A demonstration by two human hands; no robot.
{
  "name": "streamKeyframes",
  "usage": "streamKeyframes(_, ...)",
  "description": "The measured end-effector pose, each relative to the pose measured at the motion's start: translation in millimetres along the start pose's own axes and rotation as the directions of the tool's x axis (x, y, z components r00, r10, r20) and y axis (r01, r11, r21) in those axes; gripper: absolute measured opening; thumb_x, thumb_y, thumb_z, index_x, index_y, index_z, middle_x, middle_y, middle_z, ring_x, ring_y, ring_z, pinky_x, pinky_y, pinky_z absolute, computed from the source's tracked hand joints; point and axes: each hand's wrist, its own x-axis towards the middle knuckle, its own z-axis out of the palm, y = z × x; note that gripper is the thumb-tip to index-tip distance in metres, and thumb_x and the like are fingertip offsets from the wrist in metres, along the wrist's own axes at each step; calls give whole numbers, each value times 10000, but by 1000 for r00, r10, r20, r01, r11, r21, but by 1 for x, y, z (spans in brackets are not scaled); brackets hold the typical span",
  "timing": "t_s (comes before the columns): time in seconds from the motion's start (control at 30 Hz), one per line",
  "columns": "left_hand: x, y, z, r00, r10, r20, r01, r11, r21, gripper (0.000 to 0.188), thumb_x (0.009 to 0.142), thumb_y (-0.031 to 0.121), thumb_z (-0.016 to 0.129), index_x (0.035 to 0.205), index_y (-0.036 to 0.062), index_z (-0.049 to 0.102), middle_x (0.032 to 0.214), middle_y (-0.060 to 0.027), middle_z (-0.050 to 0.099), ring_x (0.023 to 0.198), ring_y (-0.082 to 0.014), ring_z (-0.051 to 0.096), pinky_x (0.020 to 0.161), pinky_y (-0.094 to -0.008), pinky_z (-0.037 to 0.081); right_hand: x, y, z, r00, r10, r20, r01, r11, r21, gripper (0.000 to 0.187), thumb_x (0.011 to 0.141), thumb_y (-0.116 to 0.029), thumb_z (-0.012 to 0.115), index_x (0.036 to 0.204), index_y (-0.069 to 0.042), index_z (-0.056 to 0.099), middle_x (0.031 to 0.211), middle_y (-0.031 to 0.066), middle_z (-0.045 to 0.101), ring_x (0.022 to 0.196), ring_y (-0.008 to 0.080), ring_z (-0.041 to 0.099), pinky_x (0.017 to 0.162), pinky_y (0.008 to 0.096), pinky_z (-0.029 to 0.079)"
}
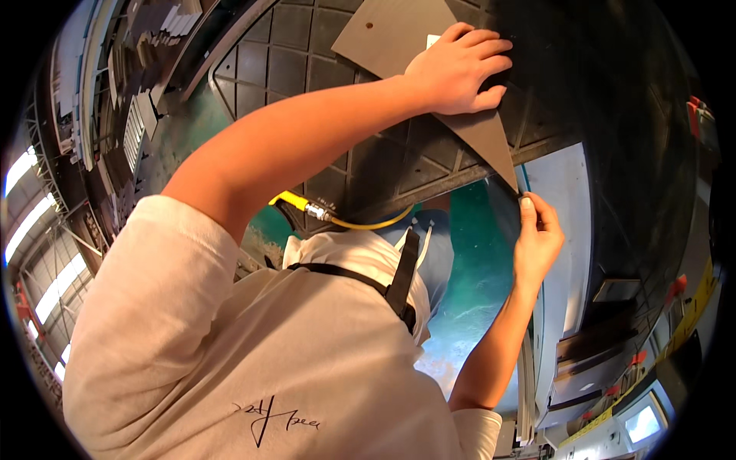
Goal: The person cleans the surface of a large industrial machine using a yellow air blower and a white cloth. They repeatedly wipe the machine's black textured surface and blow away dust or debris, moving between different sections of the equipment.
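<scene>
A grey triangular plate [399,31] lies on a black gridded worktable [291,61], its long point reaching the table's near edge. My left hand [458,70] rests on top of the plate with fingers curled, pressing it down; a small white piece shows just under the fingertips. My right hand [537,239] is lower, off the table edge, thumb and forefinger pinched together at the plate's sharp tip [515,180]. What exactly sits between those fingers is too small to tell.
A yellow cable with a metal connector [318,211] hangs under the table edge. A pale grey panel [563,222] stands at the right, over a green floor [475,284]. Stacked metal parts [146,69] lie at upper left. A machine with a screen [642,422] is at lower right.
</scene>
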Motion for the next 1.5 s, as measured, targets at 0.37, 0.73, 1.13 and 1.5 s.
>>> streamKeyframes(0.37,-2,4,1,1000,-2,-28,2,1000,6,412,911,384,687,1195,89,737,1438,-94,654,1380,-255,557,1176,-459,395,3,-3,-3,996,18,91,-5,990,-141,219,995,-154,722,1093,36,770,941,77,733,822,159,651,790,313,534)
streamKeyframes(0.73,-1,1,4,1000,-6,-17,6,1000,-2,432,914,390,684,1223,92,735,1449,-82,652,1379,-249,558,1176,-469,393,10,-3,12,993,29,116,-34,998,50,267,1005,-213,760,1139,18,776,898,5,713,759,80,536,697,248,438)
streamKeyframes(1.13,-2,0,5,1000,-6,-11,6,1000,17,438,903,385,688,1228,94,730,1458,-83,647,1384,-250,554,1178,-467,392,24,-2,-2,982,132,131,-141,988,56,227,985,-153,759,1109,36,783,894,29,724,797,94,599,733,257,489)
streamKeyframes(1.5,-3,-1,4,1000,0,-27,0,1000,-1,432,907,380,683,1224,89,728,1448,-91,651,1378,-253,558,1173,-470,395,4,-29,12,990,-106,93,129,947,-293,204,1019,-162,677,1071,14,765,998,140,736,870,315,705,805,379,549)
